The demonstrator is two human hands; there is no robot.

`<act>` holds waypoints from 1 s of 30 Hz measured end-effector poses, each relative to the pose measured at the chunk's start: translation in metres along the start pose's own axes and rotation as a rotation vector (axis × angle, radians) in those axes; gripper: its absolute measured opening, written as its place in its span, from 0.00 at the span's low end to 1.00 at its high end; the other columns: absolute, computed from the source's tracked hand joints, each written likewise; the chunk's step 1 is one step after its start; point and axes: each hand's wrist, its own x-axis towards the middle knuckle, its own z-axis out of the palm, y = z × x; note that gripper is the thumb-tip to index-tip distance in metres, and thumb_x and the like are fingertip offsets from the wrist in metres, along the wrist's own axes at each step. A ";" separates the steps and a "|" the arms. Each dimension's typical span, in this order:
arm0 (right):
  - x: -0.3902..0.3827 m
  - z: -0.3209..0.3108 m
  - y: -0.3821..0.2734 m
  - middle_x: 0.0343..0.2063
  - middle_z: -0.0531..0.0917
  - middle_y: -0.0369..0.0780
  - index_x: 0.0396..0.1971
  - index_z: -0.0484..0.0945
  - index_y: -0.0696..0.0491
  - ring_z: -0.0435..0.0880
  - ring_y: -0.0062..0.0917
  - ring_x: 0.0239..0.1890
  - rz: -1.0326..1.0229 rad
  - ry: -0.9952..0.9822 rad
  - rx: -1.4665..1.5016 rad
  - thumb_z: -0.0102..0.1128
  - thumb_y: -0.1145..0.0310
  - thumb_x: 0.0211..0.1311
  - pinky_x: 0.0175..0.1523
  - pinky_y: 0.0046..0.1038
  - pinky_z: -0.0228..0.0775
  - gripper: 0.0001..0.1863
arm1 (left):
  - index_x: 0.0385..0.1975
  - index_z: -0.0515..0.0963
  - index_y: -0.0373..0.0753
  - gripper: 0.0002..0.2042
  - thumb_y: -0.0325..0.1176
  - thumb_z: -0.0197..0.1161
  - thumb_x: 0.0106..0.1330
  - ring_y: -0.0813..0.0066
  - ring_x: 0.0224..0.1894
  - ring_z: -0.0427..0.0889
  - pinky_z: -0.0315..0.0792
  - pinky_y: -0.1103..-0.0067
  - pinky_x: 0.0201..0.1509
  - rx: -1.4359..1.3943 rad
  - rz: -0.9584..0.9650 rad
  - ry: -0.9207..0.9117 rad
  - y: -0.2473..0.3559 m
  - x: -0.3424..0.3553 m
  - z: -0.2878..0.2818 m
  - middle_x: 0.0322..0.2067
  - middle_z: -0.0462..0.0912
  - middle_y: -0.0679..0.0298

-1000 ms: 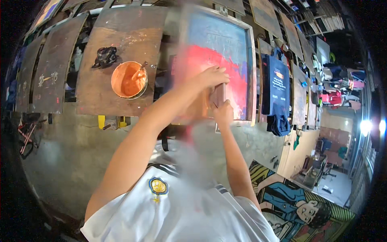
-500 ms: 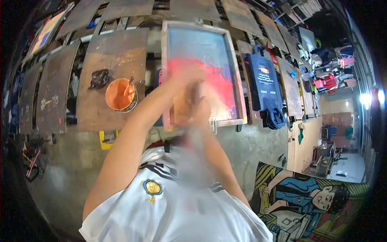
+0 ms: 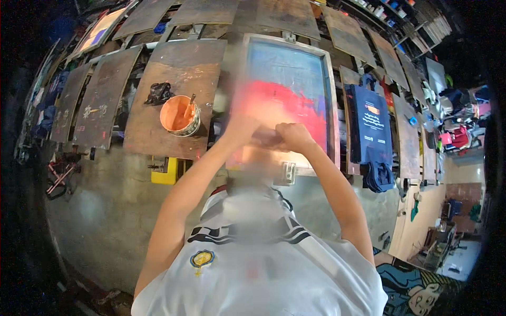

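Both hands are on a brown squeegee (image 3: 266, 136) lying crosswise over the near part of a framed printing screen (image 3: 284, 63). My left hand (image 3: 245, 131) grips its left end, though blurred; my right hand (image 3: 292, 134) is closed round its right end. The screen's mesh is blue at the far end, then red, with pale orange toward me. To the left, a tub of orange ink (image 3: 179, 116) with a stick in it stands on a brown board (image 3: 158, 142), beside crumpled black plastic (image 3: 158, 94).
Dark navy printed bags (image 3: 369, 131) lie right of the screen. More worn boards (image 3: 105, 100) run in rows left and behind. A yellow object (image 3: 164, 171) sits below the table edge, with concrete floor (image 3: 100, 221). Clothes pile up at the far right; a painted panel (image 3: 421, 289) is low right.
The squeegee has turned from lengthwise to crosswise. My left hand has moved toward me and to the left; my right hand now sits level with it.
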 end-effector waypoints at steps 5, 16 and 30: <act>0.000 0.023 0.023 0.32 0.84 0.42 0.37 0.78 0.50 0.85 0.40 0.37 -0.183 -0.027 0.016 0.69 0.47 0.47 0.42 0.42 0.77 0.24 | 0.40 0.75 0.41 0.27 0.55 0.71 0.47 0.57 0.44 0.81 0.69 0.65 0.48 0.001 -0.089 -0.149 0.038 -0.008 -0.023 0.38 0.81 0.59; 0.003 0.028 0.004 0.39 0.83 0.44 0.54 0.71 0.50 0.85 0.40 0.41 0.009 -0.014 0.166 0.72 0.56 0.50 0.44 0.40 0.79 0.31 | 0.43 0.74 0.39 0.26 0.46 0.73 0.47 0.54 0.45 0.79 0.71 0.65 0.50 0.028 -0.035 -0.202 -0.002 0.006 -0.007 0.41 0.80 0.57; -0.013 0.054 -0.004 0.33 0.81 0.43 0.39 0.74 0.52 0.85 0.34 0.35 0.205 0.264 0.165 0.62 0.63 0.55 0.36 0.35 0.80 0.13 | 0.34 0.72 0.43 0.22 0.47 0.73 0.45 0.60 0.40 0.80 0.70 0.66 0.42 0.112 0.106 -0.352 0.003 0.053 -0.009 0.32 0.78 0.63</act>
